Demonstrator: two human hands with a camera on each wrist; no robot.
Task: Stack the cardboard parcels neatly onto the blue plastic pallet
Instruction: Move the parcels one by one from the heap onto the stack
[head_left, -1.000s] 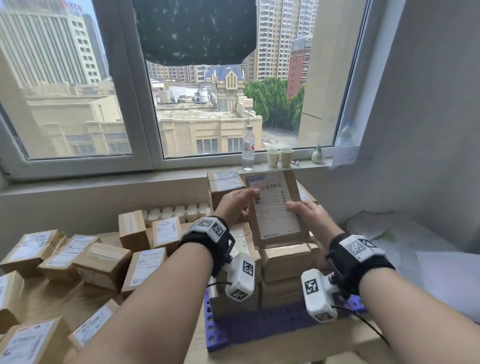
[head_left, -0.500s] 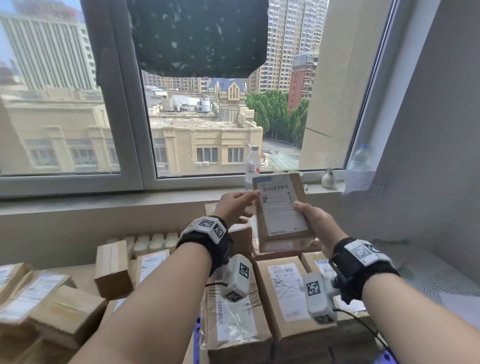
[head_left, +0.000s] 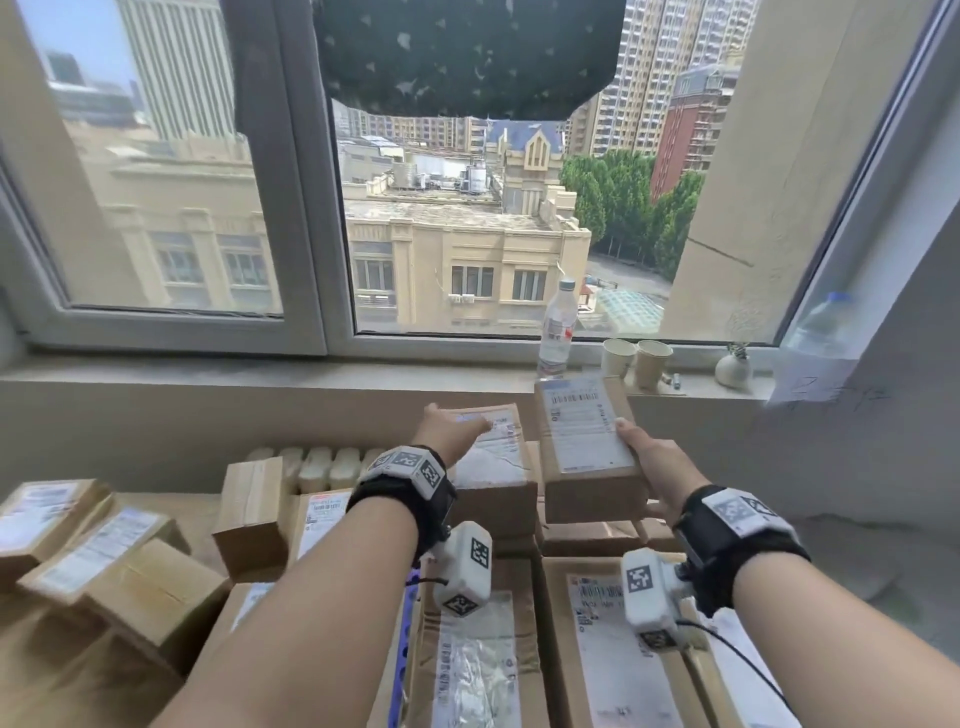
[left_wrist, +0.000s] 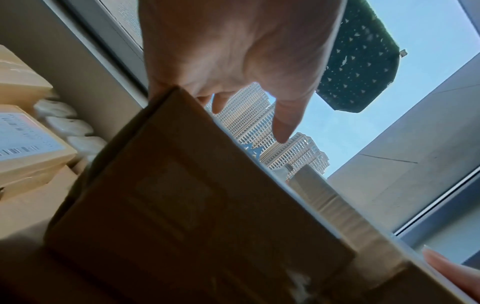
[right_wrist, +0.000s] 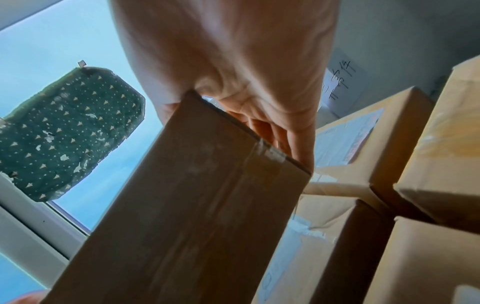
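Note:
My right hand (head_left: 649, 457) grips a labelled cardboard parcel (head_left: 587, 441) by its right edge, thumb on top. The parcel hangs tilted just over the back right of the stack; whether it touches the parcel below I cannot tell. In the right wrist view the fingers (right_wrist: 285, 139) curl along the parcel's (right_wrist: 194, 205) edge. My left hand (head_left: 457, 434) lies with loose fingers on the top stacked parcel (head_left: 498, 467) beside it, apart from the held one. Only a sliver of the blue pallet (head_left: 402, 649) shows beneath the stacked parcels (head_left: 613, 649).
Several loose parcels (head_left: 104, 545) lie on the wooden table at the left. A row of white blocks (head_left: 322, 462) sits against the wall. A water bottle (head_left: 558, 332), two paper cups (head_left: 636, 358) and a small vase (head_left: 732, 369) stand on the windowsill. A wall closes the right.
My left hand has let go of the held parcel and moved onto the stacked parcel at its left. My right hand alone has carried the parcel forward toward the back of the stack.

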